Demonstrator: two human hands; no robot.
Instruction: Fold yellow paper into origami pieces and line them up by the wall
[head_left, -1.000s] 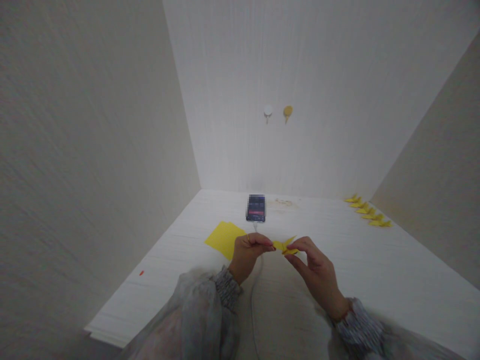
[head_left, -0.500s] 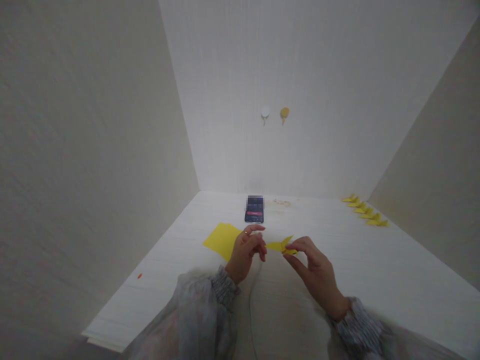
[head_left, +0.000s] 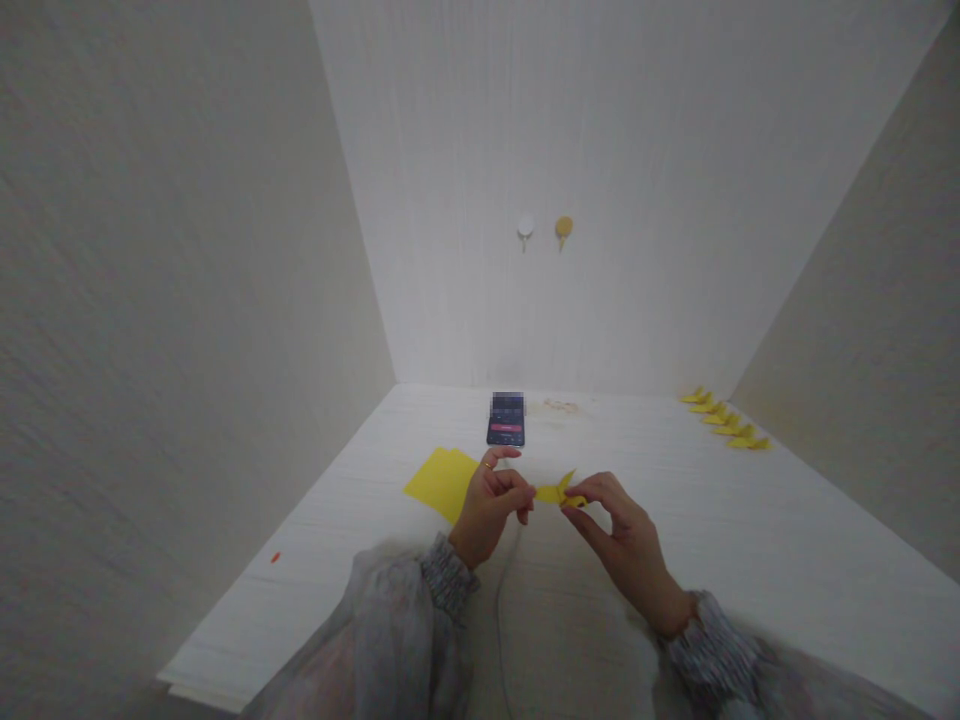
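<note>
In the head view, the right hand [head_left: 626, 540] has thumb and fingers pinched closed on the body of a folded yellow paper [head_left: 550, 494], held up over the middle of the table [head_left: 675, 520], while the left hand [head_left: 484, 505] nips its left tip, one finger lifted clear! Behind them a phone [head_left: 506, 425] lies near the far edge, flat yellow sheets [head_left: 435, 483] sit left of it, and folded yellow pieces [head_left: 718, 418] line up by the far right corner!

Dim, greyish light shows brightest on the far wall [head_left: 450, 200]; the left wall [head_left: 187, 300] looks darker, grainy. Soft shadow dulls the near worktop [head_left: 750, 540]; the folded yellow paper [head_left: 550, 494] appears slightly blurred.
</note>
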